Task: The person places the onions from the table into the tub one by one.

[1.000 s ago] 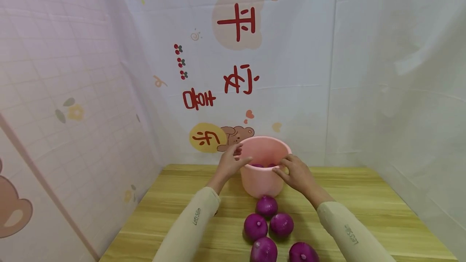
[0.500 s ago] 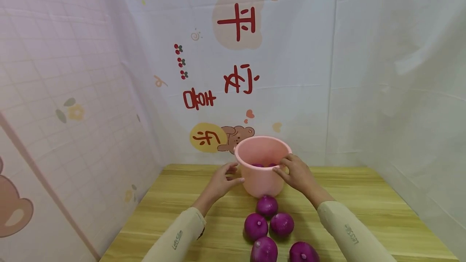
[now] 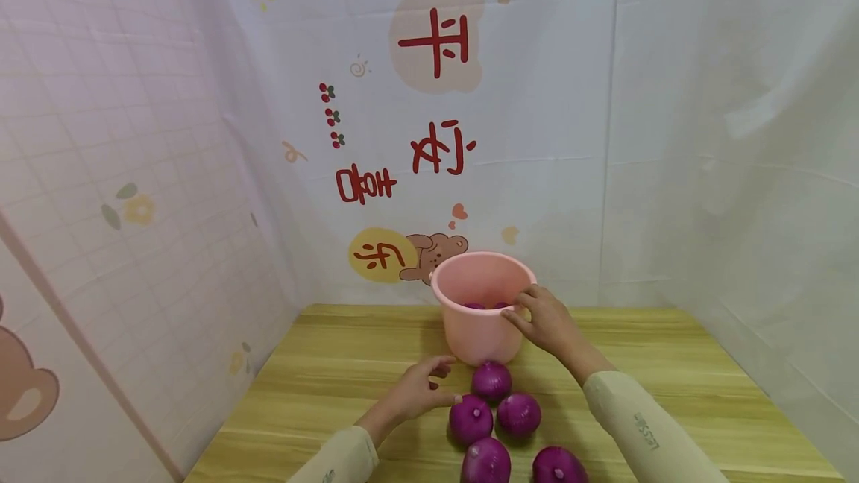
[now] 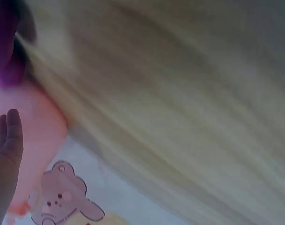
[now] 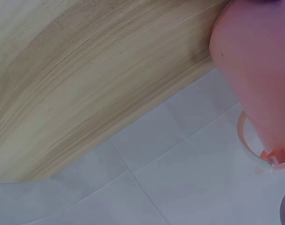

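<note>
A pink bucket (image 3: 473, 335) stands upright at the back of the table, with purple onions (image 3: 474, 306) partly visible inside. My right hand (image 3: 552, 323) pinches its near right rim, thumb outside and fingers over the edge. Lower down, my left hand (image 3: 417, 391) reaches in from the left with fingers spread and nothing held. Its thumb tip overlaps the top of one purple onion (image 3: 467, 425) in the head view. In the left wrist view, straight fingers (image 4: 13, 129) overlap the bucket's side. An onion (image 3: 492, 380) sits at the bucket's foot.
More onions lie on the wooden table (image 3: 671, 379): one (image 3: 519, 414) to the right, one (image 3: 486, 462) nearer, and one (image 3: 560, 466) at the front right. A printed cloth wall (image 3: 537, 133) rises behind the bucket. Its handle (image 5: 242, 133) hangs out in the right wrist view.
My left hand has left the bucket's left rim and come down toward me, beside the onions. The right hand keeps its place on the rim, and the onions lie as before.
</note>
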Motion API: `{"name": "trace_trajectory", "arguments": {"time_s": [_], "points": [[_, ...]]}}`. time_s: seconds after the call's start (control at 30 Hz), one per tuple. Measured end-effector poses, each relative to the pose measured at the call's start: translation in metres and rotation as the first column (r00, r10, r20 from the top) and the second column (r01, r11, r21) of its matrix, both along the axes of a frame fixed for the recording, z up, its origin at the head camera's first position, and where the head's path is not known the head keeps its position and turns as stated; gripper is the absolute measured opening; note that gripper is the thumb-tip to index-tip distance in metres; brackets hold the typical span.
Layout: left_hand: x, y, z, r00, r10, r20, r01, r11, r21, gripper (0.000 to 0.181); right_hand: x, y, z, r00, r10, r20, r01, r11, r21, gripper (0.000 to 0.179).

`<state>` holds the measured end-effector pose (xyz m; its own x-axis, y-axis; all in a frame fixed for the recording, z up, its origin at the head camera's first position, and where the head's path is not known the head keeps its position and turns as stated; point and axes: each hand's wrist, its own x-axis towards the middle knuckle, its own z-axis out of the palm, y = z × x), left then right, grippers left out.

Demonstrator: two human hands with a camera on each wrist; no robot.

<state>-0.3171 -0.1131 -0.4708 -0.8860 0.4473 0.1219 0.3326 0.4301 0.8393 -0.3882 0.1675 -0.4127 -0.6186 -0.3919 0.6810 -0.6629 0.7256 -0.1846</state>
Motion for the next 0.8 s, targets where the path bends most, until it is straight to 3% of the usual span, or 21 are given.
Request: {"name": "trace_trajectory", "arguments": {"time_s": [0.1, 0.33, 0.53, 0.8], "points": [[0.006, 0.002, -0.009, 0.999, -0.029, 0.021, 0.029, 1.0, -0.007, 0.062, 0.001, 0.0, 0.0, 1.0, 0.002, 0.003, -0.002, 1.0, -0.003, 0.021], [0.014, 0.007, -0.024, 0.995, -0.102, -0.001, 0.102, 0.995, -0.001, 0.064, 0.002, 0.0, 0.0, 1.0, 0.007, -0.012, -0.007, 1.0, -0.012, 0.018], [0.019, 0.009, -0.031, 0.99, -0.139, 0.024, 0.138, 0.99, 0.033, 0.065, 0.002, -0.001, 0.0, 1.0, -0.005, 0.003, 0.005, 1.0, 0.001, 0.02], [0.018, 0.011, -0.035, 0.988, -0.142, 0.065, 0.139, 0.989, 0.051, 0.068, 0.002, -0.001, 0.001, 1.0, -0.018, 0.011, 0.018, 1.0, 0.003, 0.022]]}}
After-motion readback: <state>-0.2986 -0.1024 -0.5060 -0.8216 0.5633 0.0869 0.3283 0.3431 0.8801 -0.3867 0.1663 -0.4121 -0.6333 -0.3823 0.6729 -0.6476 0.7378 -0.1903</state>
